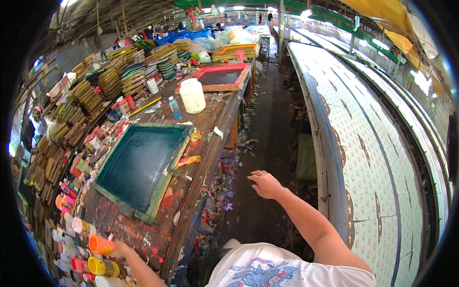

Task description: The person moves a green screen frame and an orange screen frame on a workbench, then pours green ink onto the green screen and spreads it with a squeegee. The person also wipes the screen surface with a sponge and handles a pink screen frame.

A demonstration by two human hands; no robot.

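My left hand (121, 249) grips an orange container (100, 245) at the lower left of the stained work table (181, 239), beside a yellow jar (104, 267) and a red jar (80, 264). Just above it lies a screen frame with dark teal mesh (138, 167), with stained scraps by its right edge. My right hand (262, 182) is in the air over the aisle, fingers apart and loosely bent, holding nothing.
A white tub (192, 96), a blue bottle (174, 109) and a pink-red frame (220, 76) sit farther along the table. Stacked boards (98, 83) line its left. Litter (222, 186) covers part of the aisle floor (263, 129). A long table with printed fabric (368, 167) runs along the right.
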